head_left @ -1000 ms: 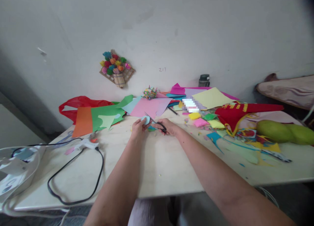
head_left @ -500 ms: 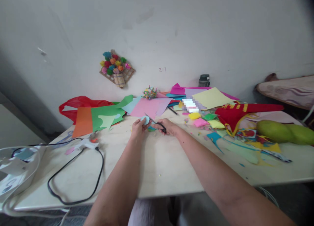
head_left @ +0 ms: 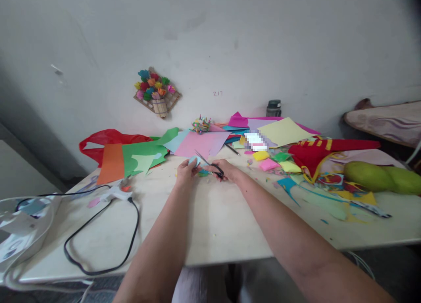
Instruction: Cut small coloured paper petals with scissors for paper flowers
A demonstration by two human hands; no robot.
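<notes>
My left hand (head_left: 184, 170) pinches a small light blue paper piece (head_left: 194, 162) above the pale table (head_left: 210, 215). My right hand (head_left: 227, 169) is closed through the black handles of a pair of scissors (head_left: 210, 164). The blades point up and left, and they meet the blue piece. Both hands sit close together near the middle of the table, just in front of a pink paper sheet (head_left: 197, 143). A small teal scrap (head_left: 203, 172) lies under the hands.
Green and orange sheets (head_left: 131, 158) and a red bag (head_left: 105, 140) lie at the left. A glue gun (head_left: 115, 192) with a black cord (head_left: 98, 237) sits front left. Coloured paper, scraps, red cloth (head_left: 322, 151) and a green gourd (head_left: 381, 176) fill the right side.
The blue piece and the scissor blades have shifted very slightly between my fingers. My arms stay in the same place.
</notes>
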